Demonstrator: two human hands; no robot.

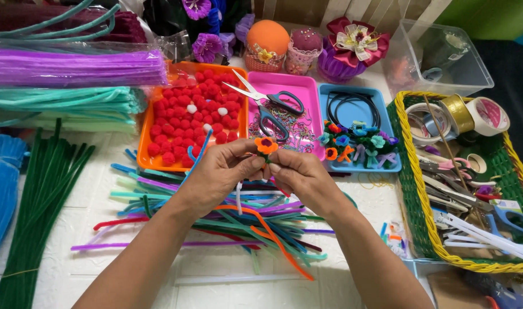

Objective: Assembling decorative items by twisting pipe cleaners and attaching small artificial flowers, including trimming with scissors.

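We hold a small orange flower (266, 145) between both hands above the worktop (66, 263). Our left hand (218, 171) is closed around it, thumb and fingertips pinching just below the bloom; our right hand (304, 177) is closed too, pinching the same flower from the other side, so the two hands touch. Under them lies a loose pile of pipe cleaners (238, 220) in many colours. Behind the hands stand an orange tray (144, 151) of red pompoms (195, 117), a pink tray (314, 91) with scissors (270, 109) across it, and a blue tray (361, 167) with more flowers (358, 146). A green basket (407, 189) stands to the right.
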